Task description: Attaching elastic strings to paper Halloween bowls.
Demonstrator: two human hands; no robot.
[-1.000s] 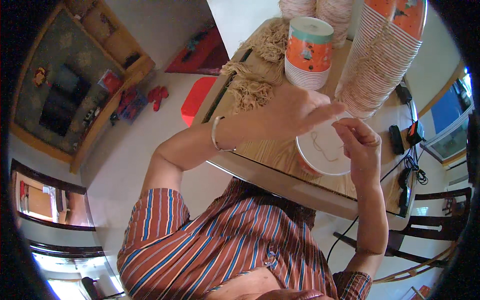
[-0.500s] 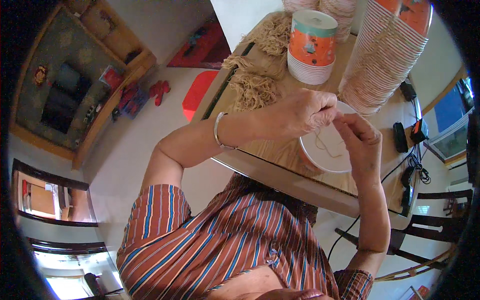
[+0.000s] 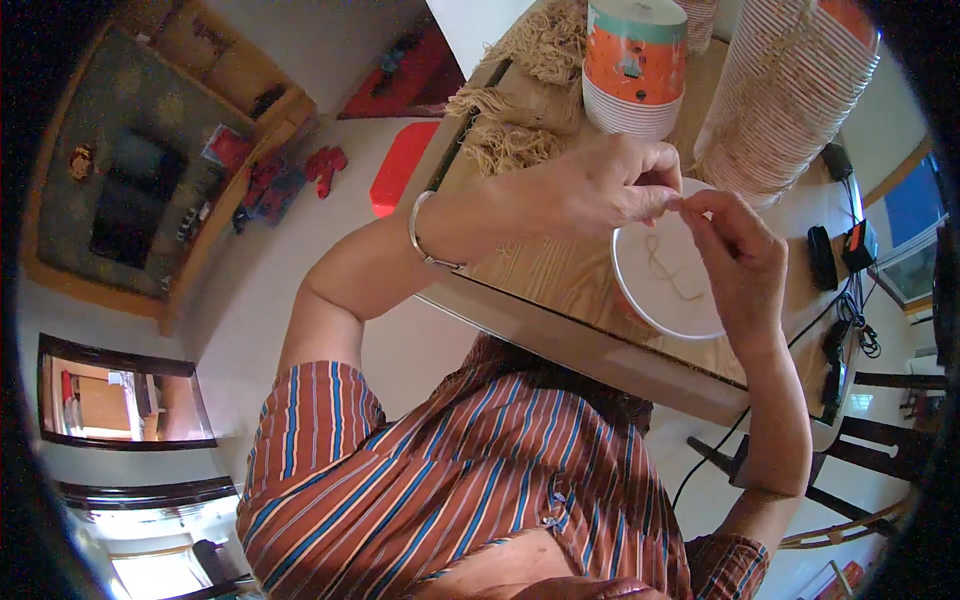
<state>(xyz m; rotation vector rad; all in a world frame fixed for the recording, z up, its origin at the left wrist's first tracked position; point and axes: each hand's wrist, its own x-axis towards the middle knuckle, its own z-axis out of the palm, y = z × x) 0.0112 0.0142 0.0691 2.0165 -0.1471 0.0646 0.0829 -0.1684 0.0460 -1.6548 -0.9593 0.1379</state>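
Observation:
Over the mouth of a white-lined paper tub [image 3: 648, 292], my two hands meet, fingertips nearly touching. My left hand [image 3: 615, 185], a silver bangle on its wrist, pinches thumb against forefinger. Facing it, my right hand [image 3: 742, 255] is closed in a similar pinch. A thin tan strand of twine [image 3: 672, 278] curls below the fingers, against the tub's white inside. What lies between the fingertips is tiny; it looks like the end of this twine. Part of the tub's rim is hidden behind both hands.
Bundles of tan twine [image 3: 505, 145] lie on the wooden table [image 3: 535, 285]. Behind the hands stand an upturned stack of orange tubs [image 3: 634, 75] and a tall leaning stack [image 3: 790, 110] draped with twine. Black cables [image 3: 852, 320] run along the right edge. A red stool [image 3: 403, 168] stands left.
Both hands have moved slightly up, with the right also shifting rightward. The left fingers now show a clearer pinch. The twine strand lies in a different curl over the tub.

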